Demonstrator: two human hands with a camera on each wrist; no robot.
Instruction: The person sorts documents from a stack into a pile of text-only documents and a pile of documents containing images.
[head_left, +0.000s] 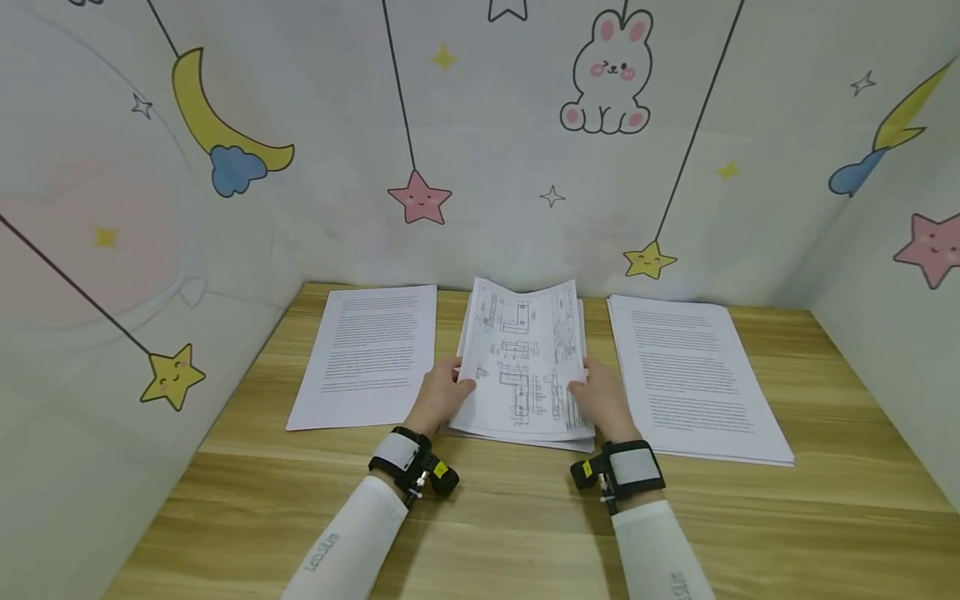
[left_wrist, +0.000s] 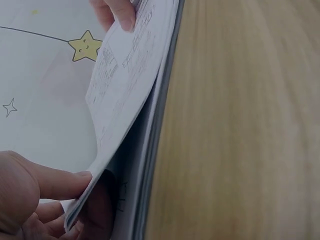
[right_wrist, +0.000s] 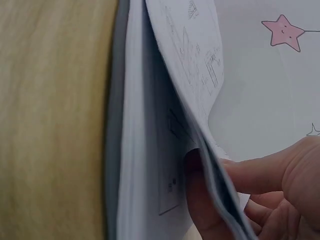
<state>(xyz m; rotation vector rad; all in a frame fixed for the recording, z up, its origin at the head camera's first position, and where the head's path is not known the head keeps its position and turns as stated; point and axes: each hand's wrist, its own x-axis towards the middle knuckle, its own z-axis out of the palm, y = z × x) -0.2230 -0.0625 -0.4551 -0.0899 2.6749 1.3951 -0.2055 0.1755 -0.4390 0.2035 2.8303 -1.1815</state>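
Observation:
A stack of printed sheets with technical drawings [head_left: 522, 367] lies in the middle of the wooden table [head_left: 517, 517]. Both hands lift its upper sheets [left_wrist: 125, 95] off the rest of the pile. My left hand [head_left: 441, 393] pinches the left edge, thumb on top and fingers [left_wrist: 95, 210] underneath. My right hand [head_left: 602, 398] pinches the right edge of the same sheets [right_wrist: 192, 75], with a thumb [right_wrist: 250, 175] on top and a finger beneath. The lifted sheets bow upward in the middle.
A sheet of printed text [head_left: 371, 354] lies left of the middle stack. A thicker pile of text pages [head_left: 693, 379] lies to its right. Wallpapered walls with stars and a rabbit [head_left: 607, 75] close in the table on three sides.

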